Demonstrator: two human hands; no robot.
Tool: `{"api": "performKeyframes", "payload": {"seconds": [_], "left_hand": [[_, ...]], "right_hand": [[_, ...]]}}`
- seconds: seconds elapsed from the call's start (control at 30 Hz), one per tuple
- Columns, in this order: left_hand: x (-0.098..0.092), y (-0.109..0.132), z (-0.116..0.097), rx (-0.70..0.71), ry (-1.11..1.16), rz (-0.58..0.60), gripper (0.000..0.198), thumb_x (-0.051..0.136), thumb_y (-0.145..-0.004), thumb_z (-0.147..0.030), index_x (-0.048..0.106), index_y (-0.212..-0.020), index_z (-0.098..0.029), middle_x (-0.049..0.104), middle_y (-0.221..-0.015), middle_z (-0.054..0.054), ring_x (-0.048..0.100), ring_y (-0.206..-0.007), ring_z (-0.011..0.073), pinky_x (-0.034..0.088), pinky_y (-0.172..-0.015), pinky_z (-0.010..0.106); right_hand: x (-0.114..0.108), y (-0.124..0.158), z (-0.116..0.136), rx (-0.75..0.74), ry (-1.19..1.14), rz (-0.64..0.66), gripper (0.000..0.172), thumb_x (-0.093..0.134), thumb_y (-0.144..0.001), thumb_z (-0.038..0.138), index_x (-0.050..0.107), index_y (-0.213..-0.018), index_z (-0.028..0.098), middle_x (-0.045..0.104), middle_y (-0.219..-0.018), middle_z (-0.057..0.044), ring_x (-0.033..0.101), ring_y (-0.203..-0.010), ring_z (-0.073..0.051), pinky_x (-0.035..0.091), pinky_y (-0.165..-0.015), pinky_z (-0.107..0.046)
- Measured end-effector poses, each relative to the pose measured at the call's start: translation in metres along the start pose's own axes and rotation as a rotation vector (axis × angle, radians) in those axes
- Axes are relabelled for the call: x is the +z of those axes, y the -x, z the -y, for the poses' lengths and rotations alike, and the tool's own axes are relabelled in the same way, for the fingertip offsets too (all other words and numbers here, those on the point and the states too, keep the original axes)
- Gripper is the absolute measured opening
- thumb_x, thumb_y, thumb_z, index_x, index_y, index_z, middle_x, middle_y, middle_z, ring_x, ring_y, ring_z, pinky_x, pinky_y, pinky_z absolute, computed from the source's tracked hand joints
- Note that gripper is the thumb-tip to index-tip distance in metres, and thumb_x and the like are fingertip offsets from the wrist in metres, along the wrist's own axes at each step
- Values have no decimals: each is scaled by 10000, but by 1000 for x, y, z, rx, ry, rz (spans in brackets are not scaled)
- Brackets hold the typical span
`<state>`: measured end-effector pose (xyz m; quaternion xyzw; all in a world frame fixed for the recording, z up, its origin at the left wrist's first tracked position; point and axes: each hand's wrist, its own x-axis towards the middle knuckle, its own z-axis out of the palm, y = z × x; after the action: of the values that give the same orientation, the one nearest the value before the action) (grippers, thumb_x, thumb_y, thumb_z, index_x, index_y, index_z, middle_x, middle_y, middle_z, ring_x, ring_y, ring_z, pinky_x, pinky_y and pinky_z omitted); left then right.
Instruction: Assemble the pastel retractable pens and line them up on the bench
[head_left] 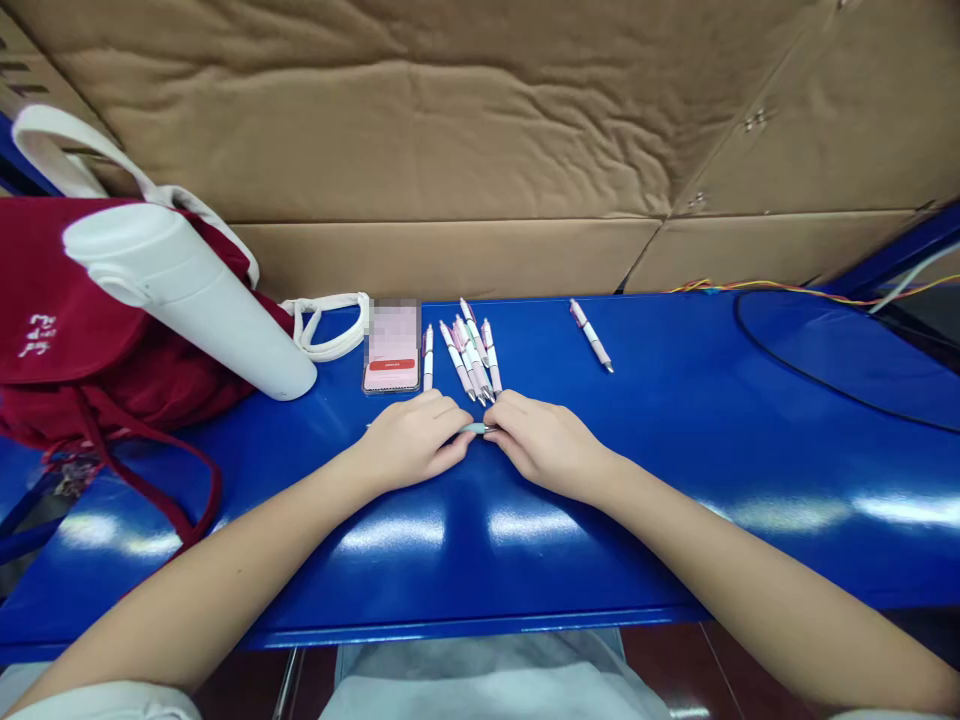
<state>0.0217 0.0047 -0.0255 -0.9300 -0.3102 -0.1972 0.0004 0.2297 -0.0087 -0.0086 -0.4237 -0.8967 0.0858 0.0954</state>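
My left hand [420, 438] is closed around the barrel of a pale green pen [474, 428], held level just over the blue table. At the pen's tip, the fingers of my right hand [544, 440] pinch the silvery end. Much of the pen is hidden inside the left hand. Right beyond both hands lies a loose bunch of several pink and white pens [471, 355], tips toward me. A single pen [428, 358] lies left of the bunch, beside a phone [392, 350]. Another pen [591, 336] lies apart at the right, slanted.
On the left, a dark red backpack [112, 300] with white straps stands on the blue table [675, 500], a white bottle [202, 300] leaning against it. Cardboard [450, 130] walls the back. A black cable [825, 385] and coloured wires [787, 292] run along the right.
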Motion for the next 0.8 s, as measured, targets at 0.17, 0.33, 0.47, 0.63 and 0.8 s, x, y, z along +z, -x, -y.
{"api": "performKeyframes", "payload": {"seconds": [0.17, 0.33, 0.47, 0.63, 0.8], "left_hand": [[3, 2, 0, 68, -77, -53, 235, 433, -916, -295, 627, -914, -163, 645, -820, 43, 570, -772, 153, 478, -657, 249], [-6, -2, -2, 121, -195, -224, 216, 521, -860, -259, 606, -1033, -163, 625, -1066, 93, 560, -960, 214, 485, -778, 315], [-12, -3, -1, 124, -266, -417, 359, 598, -786, -273, 571, -1138, -205, 554, -1223, 111, 436, -1183, 312, 399, -926, 452], [-8, -1, 2, 66, -224, -393, 221, 589, -779, -276, 631, -992, -229, 631, -1088, 59, 486, -1117, 282, 374, -907, 437], [-9, -1, 8, -23, -191, -365, 114, 580, -789, -279, 645, -840, -201, 649, -1007, 51, 507, -1042, 261, 370, -863, 409]], "right_hand": [[1, 1, 1, -32, 16, 23, 205, 390, -932, 253, 568, -872, 172, 607, -857, -50, 549, -744, -149, 359, -611, -233], [-5, 0, -10, -32, 0, -140, 264, 362, -935, 266, 600, -870, 173, 610, -808, -54, 547, -742, -154, 372, -643, -236], [-21, 1, -45, 304, 104, -487, 302, 346, -918, 286, 613, -848, 162, 611, -790, -76, 551, -747, -180, 358, -623, -254], [-40, 4, -86, 817, 227, -297, 286, 418, -832, 357, 600, -704, 178, 614, -717, -83, 549, -642, -202, 276, -515, -262], [-40, 3, -85, 879, 240, 9, 291, 440, -804, 408, 614, -706, 196, 633, -713, -85, 577, -646, -224, 281, -506, -257]]}}
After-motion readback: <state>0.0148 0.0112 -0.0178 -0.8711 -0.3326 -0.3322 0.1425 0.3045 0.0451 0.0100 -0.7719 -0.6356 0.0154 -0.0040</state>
